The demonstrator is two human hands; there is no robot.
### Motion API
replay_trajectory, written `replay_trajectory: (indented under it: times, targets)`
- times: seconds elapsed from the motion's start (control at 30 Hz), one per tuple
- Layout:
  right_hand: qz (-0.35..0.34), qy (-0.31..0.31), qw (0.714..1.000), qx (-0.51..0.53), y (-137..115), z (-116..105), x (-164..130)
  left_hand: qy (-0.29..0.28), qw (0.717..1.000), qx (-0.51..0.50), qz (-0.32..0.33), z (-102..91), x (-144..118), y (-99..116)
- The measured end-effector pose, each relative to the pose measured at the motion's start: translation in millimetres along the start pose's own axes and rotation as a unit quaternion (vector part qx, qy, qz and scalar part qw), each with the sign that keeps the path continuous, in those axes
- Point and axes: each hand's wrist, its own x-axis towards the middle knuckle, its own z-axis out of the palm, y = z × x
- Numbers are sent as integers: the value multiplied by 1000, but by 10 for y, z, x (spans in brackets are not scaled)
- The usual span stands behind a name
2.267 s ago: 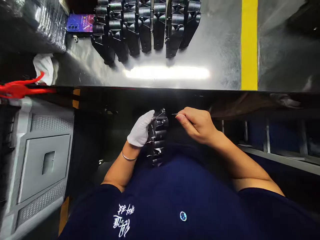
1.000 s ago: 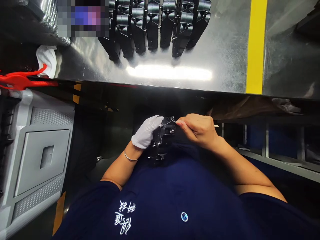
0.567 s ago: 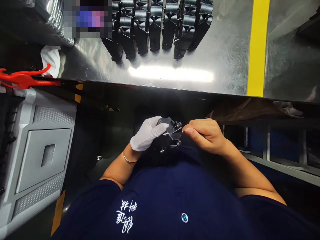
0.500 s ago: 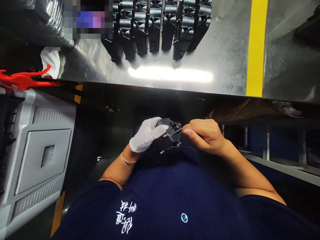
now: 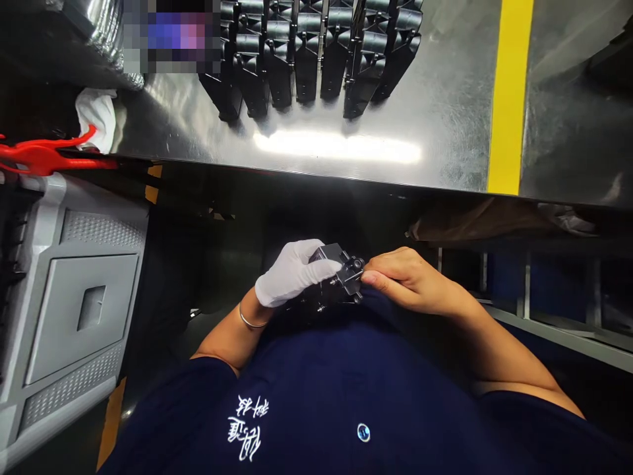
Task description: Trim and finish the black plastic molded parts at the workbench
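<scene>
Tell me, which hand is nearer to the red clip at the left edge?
Left. The gloved left hand is closer to the red clip; the bare right hand lies farther right, beyond the black part.

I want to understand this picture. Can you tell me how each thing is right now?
left hand: gloved, gripping the black part.
right hand: bare, fingertips pinched at the part's end.
black part: held at the lap, tilted.
row of black parts: lying side by side on the metal table.
</scene>
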Motion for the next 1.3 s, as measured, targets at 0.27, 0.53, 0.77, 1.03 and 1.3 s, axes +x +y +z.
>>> replay_trajectory:
  times: [0.27,0.53,0.77,1.03,1.3]
  targets:
    - [20,-50,975,215,93,0,-58,20,999,2,36,7,16,62]
    - [-62,152,986,27,35,60,31,56,997,19,58,-11,23,39]
    - [-15,313,949,-23,-31,151,174,219,967,4,129,115,93,131]
    - [-8,481,871,98,-238,61,604,225,946,2,232,239,98,340]
    - [-12,438,892,109,-176,94,599,235,939,12,250,203,97,324]
